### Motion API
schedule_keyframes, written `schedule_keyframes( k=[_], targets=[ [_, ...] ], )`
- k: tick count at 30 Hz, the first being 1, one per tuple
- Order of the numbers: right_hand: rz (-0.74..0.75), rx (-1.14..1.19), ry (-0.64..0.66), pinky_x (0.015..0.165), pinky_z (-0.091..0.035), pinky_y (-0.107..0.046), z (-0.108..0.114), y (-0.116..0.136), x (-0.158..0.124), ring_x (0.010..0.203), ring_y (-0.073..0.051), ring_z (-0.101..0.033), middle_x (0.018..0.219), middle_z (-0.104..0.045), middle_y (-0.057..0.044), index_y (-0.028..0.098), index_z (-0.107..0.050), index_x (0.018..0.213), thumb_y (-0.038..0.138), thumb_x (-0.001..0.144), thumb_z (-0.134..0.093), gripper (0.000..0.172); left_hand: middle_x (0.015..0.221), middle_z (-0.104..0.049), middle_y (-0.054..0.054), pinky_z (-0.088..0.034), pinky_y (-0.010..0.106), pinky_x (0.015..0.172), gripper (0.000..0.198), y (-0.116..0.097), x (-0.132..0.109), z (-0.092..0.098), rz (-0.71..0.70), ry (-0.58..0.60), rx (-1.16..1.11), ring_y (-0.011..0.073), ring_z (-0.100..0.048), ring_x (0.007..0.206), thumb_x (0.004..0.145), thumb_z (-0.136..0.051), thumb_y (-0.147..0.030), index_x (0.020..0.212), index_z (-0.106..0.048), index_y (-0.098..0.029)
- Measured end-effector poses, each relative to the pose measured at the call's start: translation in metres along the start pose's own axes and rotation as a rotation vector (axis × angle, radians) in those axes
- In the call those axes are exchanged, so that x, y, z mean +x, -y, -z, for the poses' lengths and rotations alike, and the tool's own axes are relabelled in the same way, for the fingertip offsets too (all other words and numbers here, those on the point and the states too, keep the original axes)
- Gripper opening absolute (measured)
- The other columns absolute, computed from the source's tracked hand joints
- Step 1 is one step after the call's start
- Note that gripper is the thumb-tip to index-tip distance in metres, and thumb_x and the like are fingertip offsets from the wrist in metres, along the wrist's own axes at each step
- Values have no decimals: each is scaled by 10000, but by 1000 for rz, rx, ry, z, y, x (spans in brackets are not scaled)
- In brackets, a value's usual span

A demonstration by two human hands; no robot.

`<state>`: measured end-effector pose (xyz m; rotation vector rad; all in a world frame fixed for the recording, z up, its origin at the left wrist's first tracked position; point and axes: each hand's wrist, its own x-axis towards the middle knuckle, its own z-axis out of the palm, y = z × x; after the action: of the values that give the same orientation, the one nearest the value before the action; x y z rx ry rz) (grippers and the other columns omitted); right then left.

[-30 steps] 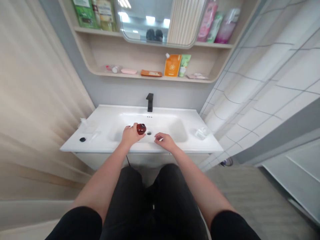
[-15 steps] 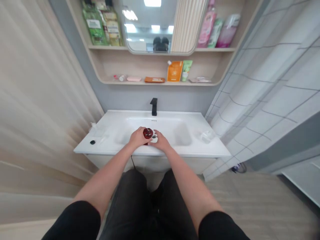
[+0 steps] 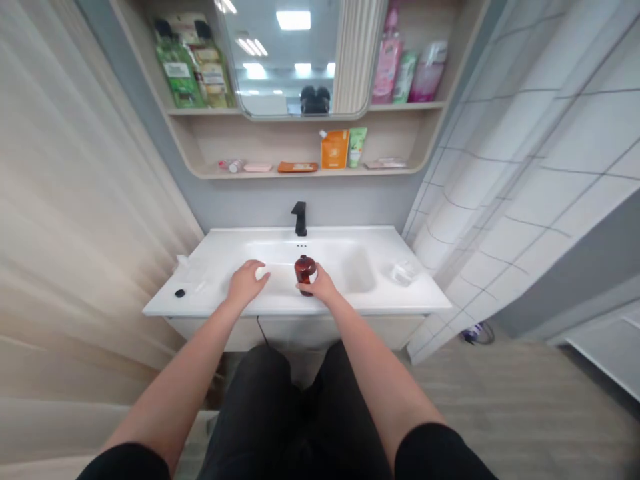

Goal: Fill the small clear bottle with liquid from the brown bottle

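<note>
My right hand (image 3: 320, 285) is wrapped round a brown-red amber bottle (image 3: 304, 268) from its right side. The bottle has a short narrow neck and a pale label, partly covered by my fingers. It stands out over the front part of the white washbasin (image 3: 287, 252). Off to the left, my left hand (image 3: 246, 281) pinches a small white object (image 3: 261, 273) between its fingertips, too small to name. A clear gap lies between this hand and the bottle.
A black faucet (image 3: 300, 219) rises behind the basin. On the counter's left lie a small black cap (image 3: 180, 293) and clear plastic; more clear plastic (image 3: 403, 273) sits at the right. Above, the shelf (image 3: 240, 175) holds an orange pouch (image 3: 335, 149), a green tube (image 3: 357, 147) and several bottles.
My left hand has come off the bottle and moved left, now with the small white object. My right hand keeps the bottle, which is more fully visible. The view has shifted slightly.
</note>
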<state>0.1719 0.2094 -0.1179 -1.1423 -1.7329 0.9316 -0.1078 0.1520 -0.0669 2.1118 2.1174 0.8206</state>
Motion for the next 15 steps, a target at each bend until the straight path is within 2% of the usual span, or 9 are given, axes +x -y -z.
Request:
schedule_keyframes(
  k=[3, 5, 7, 10, 15],
  targets=[
    [-22, 8, -3, 1027, -547, -439, 0, -1, 2, 1056, -285, -701, 1140, -759, -28, 251, -631, 1245, 510, 618, -977, 761, 1439, -691, 206, -519, 552, 1097, 432, 56, -5, 38, 160, -3, 372, 415, -659, 1309, 986, -562, -379, 1332, -753, -207],
    [-22, 6, -1, 1018, -548, -440, 0, -1, 3, 1045, -287, -697, 1134, -754, -29, 249, -628, 1235, 523, 614, -980, 764, 1384, -690, 248, -536, 554, 1021, 472, 84, -9, 55, 225, 87, 530, 440, -667, 1262, 968, -531, -340, 1361, -735, -177],
    [-20, 1, 4, 1025, -546, -448, 0, -1, 3, 1051, -292, -697, 1137, -752, -32, 248, -628, 1221, 533, 615, -980, 756, 1331, -694, 266, -547, 527, 968, 490, 103, -12, 64, 269, 192, 604, 441, -681, 1221, 952, -512, -315, 1366, -717, -153],
    [-23, 10, 3, 1046, -541, -454, 1, -2, 2, 1080, -297, -702, 1148, -755, -30, 255, -628, 1222, 523, 614, -983, 753, 1303, -701, 267, -551, 485, 937, 479, 118, -13, 67, 317, 275, 609, 422, -701, 1185, 932, -510, -303, 1341, -701, -140],
    [-31, 40, 1, 1070, -536, -458, 1, -2, 1, 1102, -292, -710, 1155, -756, -13, 268, -625, 1217, 509, 620, -978, 734, 1296, -711, 248, -548, 450, 941, 481, 122, -11, 64, 325, 277, 594, 396, -719, 1182, 946, -473, -276, 1363, -674, -146]
  ],
)
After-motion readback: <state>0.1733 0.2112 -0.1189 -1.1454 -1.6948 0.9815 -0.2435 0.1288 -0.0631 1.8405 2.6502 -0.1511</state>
